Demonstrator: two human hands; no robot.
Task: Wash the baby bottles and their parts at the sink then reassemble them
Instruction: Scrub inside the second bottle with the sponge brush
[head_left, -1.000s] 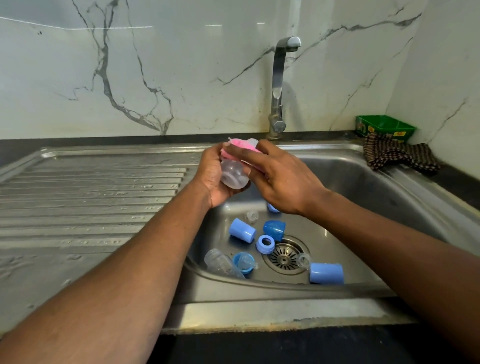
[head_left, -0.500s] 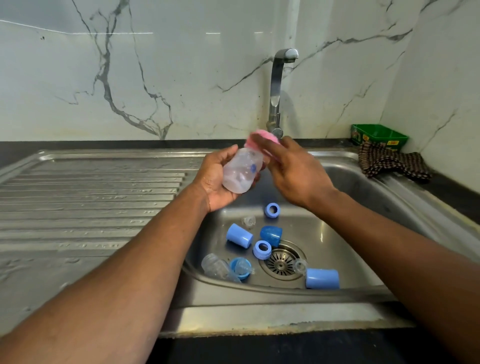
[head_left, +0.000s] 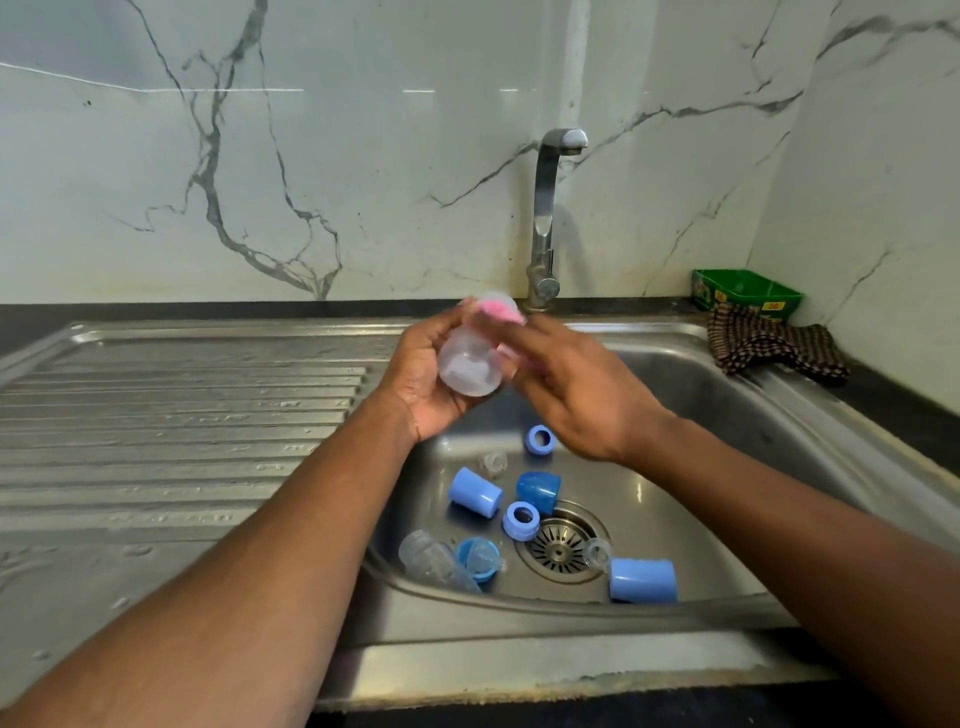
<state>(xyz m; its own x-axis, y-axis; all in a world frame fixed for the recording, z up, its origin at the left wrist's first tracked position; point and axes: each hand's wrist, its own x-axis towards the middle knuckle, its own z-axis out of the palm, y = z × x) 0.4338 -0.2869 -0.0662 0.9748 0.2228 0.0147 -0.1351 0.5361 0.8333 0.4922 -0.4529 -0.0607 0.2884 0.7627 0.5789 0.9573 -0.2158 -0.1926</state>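
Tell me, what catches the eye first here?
Two hands meet over the sink: the left hand holds a clear bottle, and the right hand works a pink sponge at it. Below, blue caps and rings lie scattered around the drain.

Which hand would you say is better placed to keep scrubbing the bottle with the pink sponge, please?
Right, probably: the right hand already holds the pink sponge against the bottle, while the left hand grips the bottle.
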